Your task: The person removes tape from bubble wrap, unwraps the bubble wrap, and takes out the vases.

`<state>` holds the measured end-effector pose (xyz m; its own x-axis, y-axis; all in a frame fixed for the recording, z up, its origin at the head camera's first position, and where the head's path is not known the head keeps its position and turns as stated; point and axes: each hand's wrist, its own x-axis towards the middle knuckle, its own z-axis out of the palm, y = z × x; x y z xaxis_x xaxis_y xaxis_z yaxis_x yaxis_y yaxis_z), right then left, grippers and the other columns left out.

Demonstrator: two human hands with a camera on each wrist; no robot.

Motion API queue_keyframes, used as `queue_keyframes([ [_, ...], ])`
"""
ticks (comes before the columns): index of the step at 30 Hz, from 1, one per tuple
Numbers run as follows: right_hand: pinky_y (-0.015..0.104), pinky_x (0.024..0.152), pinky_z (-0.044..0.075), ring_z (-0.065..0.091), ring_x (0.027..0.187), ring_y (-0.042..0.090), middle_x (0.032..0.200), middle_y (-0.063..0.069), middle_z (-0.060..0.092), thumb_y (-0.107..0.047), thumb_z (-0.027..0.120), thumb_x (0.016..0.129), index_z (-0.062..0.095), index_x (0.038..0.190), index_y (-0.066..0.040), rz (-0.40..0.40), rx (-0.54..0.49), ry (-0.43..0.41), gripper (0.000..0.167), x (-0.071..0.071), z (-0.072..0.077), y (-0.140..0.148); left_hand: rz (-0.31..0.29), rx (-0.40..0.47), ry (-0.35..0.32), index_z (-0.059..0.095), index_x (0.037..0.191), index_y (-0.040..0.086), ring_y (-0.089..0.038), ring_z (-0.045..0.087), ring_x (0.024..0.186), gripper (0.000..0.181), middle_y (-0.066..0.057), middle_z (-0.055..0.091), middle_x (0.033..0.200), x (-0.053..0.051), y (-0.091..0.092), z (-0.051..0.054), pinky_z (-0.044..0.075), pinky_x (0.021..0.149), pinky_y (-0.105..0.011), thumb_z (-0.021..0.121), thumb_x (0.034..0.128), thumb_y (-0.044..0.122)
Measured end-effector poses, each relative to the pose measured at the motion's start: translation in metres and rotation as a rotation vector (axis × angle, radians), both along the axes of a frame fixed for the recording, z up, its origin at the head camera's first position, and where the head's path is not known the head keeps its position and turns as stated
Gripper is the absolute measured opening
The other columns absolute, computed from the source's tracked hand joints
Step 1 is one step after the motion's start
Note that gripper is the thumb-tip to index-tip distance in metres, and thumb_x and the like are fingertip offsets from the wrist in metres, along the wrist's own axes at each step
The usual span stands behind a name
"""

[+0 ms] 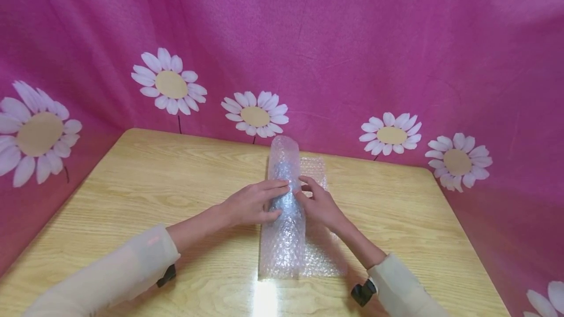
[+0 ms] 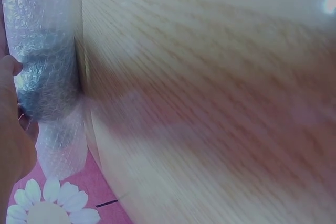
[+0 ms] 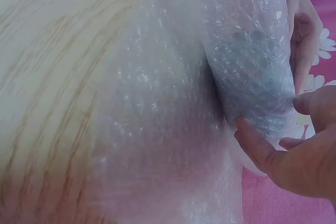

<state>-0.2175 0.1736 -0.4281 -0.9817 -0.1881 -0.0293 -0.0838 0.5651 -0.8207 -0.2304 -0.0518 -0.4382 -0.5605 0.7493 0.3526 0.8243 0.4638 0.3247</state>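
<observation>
Currently seeing bubble-wrap roll (image 1: 283, 248) mid-table (image 1: 176, 170), with long axis pointing toward the pink curtain (image 1: 308, 38), between left hand (image 1: 252, 203) and right hand (image 1: 321, 207). Noting both in contact with it, with fingers parted and resting against it rather than clamped round it. Judging right hand nearer to the loose sheet (image 1: 325, 259), spread out past the roll's right side, so better placed to reach it.

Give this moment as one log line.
left hand: touches bubble-wrap roll | right hand: touches roll | inside: bluish item | loose wrap: on table, right of roll
</observation>
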Motion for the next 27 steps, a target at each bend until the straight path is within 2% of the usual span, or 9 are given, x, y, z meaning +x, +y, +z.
queue_keyframes([
  [5,0.041,0.079,0.058,0.068,0.098,0.034,0.128,0.025,0.060,-0.022,0.062,0.099,0.047,0.145,-0.005,-0.003,-0.019,-0.017,0.052,-0.001,0.001,-0.002,0.001,0.023,-0.067,0.055,0.141,0.001,-0.026,0.044,0.138,0.057,-0.012,0.047,0.150,0.000,-0.002,0.001,0.040,0.109,-0.039,0.070,0.0914,0.025],
  [16,0.045,0.082,0.058,0.068,0.097,0.037,0.124,0.024,0.063,-0.024,0.069,0.095,0.050,0.142,-0.005,0.004,0.022,0.050,0.055,-0.002,0.007,-0.009,0.011,0.054,-0.099,0.055,0.141,0.000,-0.029,0.045,0.136,0.056,-0.012,0.047,0.150,0.002,-0.010,0.003,0.041,0.108,-0.040,0.071,0.0920,0.023],
  [20,0.043,0.079,0.058,0.068,0.094,0.035,0.123,0.022,0.064,-0.026,0.071,0.093,0.050,0.142,-0.006,0.002,0.029,0.058,0.057,-0.002,0.008,-0.012,0.017,0.065,-0.114,0.054,0.141,0.000,-0.028,0.048,0.134,0.056,-0.012,0.047,0.150,0.003,-0.014,0.004,0.046,0.104,-0.038,0.070,0.0930,0.023],
  [23,0.041,0.076,0.059,0.068,0.092,0.034,0.123,0.021,0.064,-0.026,0.072,0.092,0.051,0.141,-0.007,0.006,0.025,0.063,0.057,-0.002,0.008,-0.015,0.035,0.068,-0.142,0.054,0.142,0.002,-0.027,0.047,0.135,0.055,-0.010,0.045,0.152,0.004,-0.018,0.003,0.045,0.105,-0.038,0.068,0.0948,0.026],
  [27,0.039,0.074,0.059,0.068,0.090,0.032,0.123,0.020,0.063,-0.026,0.073,0.092,0.052,0.140,-0.007,0.018,0.015,0.067,0.056,-0.003,0.008,-0.019,0.070,0.093,-0.177,0.055,0.142,0.004,-0.025,0.042,0.139,0.053,-0.006,0.046,0.151,0.004,-0.022,0.001,0.038,0.110,-0.041,0.066,0.0972,0.030],
])
